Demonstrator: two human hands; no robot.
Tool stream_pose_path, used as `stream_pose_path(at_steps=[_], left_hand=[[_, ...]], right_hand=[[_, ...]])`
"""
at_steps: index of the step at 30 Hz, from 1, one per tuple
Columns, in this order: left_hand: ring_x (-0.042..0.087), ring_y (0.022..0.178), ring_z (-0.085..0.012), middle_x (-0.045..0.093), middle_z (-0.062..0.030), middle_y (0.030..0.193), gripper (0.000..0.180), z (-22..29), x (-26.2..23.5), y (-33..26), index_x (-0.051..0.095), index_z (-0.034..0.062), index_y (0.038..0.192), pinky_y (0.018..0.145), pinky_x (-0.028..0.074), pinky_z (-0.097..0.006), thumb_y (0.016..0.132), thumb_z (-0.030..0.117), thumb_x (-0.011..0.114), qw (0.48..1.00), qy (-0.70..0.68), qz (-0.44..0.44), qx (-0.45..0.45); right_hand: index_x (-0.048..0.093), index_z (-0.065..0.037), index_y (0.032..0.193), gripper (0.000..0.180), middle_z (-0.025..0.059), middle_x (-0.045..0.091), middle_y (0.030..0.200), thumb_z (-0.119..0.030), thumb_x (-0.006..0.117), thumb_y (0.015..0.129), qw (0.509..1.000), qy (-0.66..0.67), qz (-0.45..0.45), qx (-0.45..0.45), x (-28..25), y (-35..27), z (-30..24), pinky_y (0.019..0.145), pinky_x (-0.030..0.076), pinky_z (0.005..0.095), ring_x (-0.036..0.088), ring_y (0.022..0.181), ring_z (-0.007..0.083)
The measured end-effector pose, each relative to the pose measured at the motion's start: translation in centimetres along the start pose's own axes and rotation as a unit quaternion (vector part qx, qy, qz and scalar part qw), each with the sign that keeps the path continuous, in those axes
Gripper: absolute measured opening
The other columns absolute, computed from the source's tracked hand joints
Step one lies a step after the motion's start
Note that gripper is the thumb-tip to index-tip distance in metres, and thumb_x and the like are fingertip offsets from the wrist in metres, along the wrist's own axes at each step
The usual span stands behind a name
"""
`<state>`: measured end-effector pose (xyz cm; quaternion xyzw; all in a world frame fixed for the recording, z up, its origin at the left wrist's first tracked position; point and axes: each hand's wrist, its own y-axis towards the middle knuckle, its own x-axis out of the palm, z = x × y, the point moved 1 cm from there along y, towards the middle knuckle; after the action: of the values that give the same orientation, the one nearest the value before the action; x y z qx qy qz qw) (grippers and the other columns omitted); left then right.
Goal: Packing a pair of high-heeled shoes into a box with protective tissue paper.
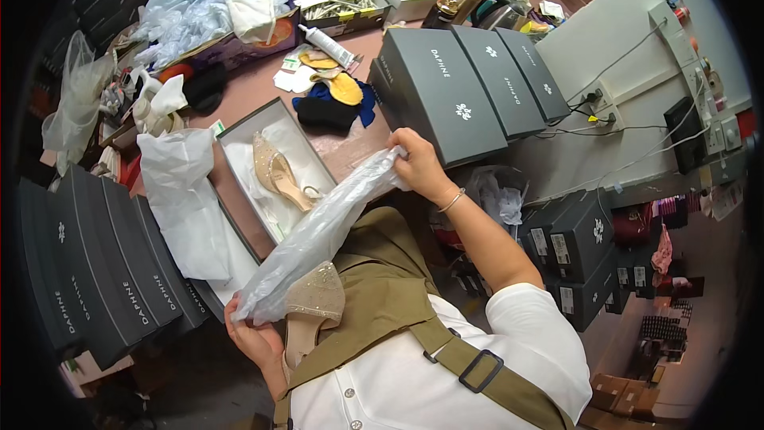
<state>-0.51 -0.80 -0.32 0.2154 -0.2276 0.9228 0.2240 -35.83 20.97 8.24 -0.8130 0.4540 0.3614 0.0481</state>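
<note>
My left hand (253, 336) grips the lower end of a long clear plastic bag (318, 231) together with a beige studded shoe (315, 302) held against my olive apron. My right hand (418, 163) pinches the bag's upper end, stretching it out diagonally. Beside the bag lies an open shoe box (239, 191) lined with white paper, holding a second beige heeled shoe (278, 171).
Three grey shoe boxes (458, 87) stand side by side at the table's right, more grey boxes (103, 271) at the left. White tissue paper (179, 191), crumpled plastic bags (191, 12), a glue tube (328, 44), insoles and dark cloth (334, 103) clutter the table.
</note>
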Motion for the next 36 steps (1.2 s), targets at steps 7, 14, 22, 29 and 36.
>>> stream_pose_path(at_steps=[7, 14, 22, 29, 36], left_hand=[[0.057, 0.106, -0.0222, 0.061, -0.0129, 0.113, 0.034, 2.2, 2.7, -0.6, 0.062, -0.0033, 0.105, 0.091, 0.045, -0.034, 0.092, 0.027, 0.054, 0.995, -0.012, 0.096, -0.036], [0.056, 0.103, -0.0171, 0.058, -0.0110, 0.113, 0.028, 2.0, 3.6, -0.3, 0.057, -0.0061, 0.114, 0.092, 0.045, -0.030, 0.087, -0.007, 0.052, 0.998, 0.041, 0.029, 0.036], [0.056, 0.105, -0.0172, 0.057, -0.0112, 0.119, 0.035, 2.7, 6.1, -0.1, 0.055, -0.0056, 0.119, 0.093, 0.043, -0.030, 0.084, -0.008, 0.048, 0.970, 0.214, -0.051, 0.099], [0.048, 0.116, -0.0194, 0.052, -0.0122, 0.125, 0.043, 4.6, 8.8, -1.9, 0.046, -0.0014, 0.126, 0.104, 0.033, -0.034, 0.083, -0.006, 0.047, 0.938, 0.244, -0.116, 0.219], [0.046, 0.116, -0.0176, 0.048, -0.0115, 0.128, 0.046, 5.0, 8.2, -2.3, 0.040, 0.0026, 0.132, 0.100, 0.038, -0.032, 0.089, 0.004, 0.059, 0.955, 0.154, 0.033, 0.250]], right_hand=[[0.055, -0.002, 0.086, 0.024, 0.0151, 0.058, 0.103, 0.013, 0.049, 0.068, 0.991, -0.069, -0.047, -0.101, 0.5, -1.8, -0.3, 0.077, 0.049, 0.0358, 0.059, 0.088, 0.0349], [0.056, -0.007, 0.094, 0.025, 0.0128, 0.058, 0.111, 0.005, 0.056, 0.072, 0.978, -0.156, -0.079, -0.112, -1.3, -7.5, 2.5, 0.077, 0.051, 0.0377, 0.061, 0.092, 0.0331], [0.058, -0.003, 0.099, 0.021, 0.0121, 0.062, 0.096, 0.002, 0.056, 0.078, 0.973, -0.204, -0.101, 0.024, -7.1, -10.4, 6.0, 0.072, 0.052, 0.0358, 0.062, 0.084, 0.0270], [0.058, -0.003, 0.118, 0.035, 0.0134, 0.064, 0.110, -0.016, 0.066, 0.087, 0.929, 0.183, -0.307, -0.097, 2.8, -2.4, -7.1, 0.086, 0.050, 0.0324, 0.064, 0.095, 0.0255], [0.058, -0.001, 0.095, 0.027, 0.0151, 0.059, 0.079, -0.021, 0.072, 0.083, 0.869, 0.179, -0.449, -0.102, 7.9, -0.2, -9.2, 0.068, 0.045, 0.0330, 0.055, 0.072, 0.0244]])
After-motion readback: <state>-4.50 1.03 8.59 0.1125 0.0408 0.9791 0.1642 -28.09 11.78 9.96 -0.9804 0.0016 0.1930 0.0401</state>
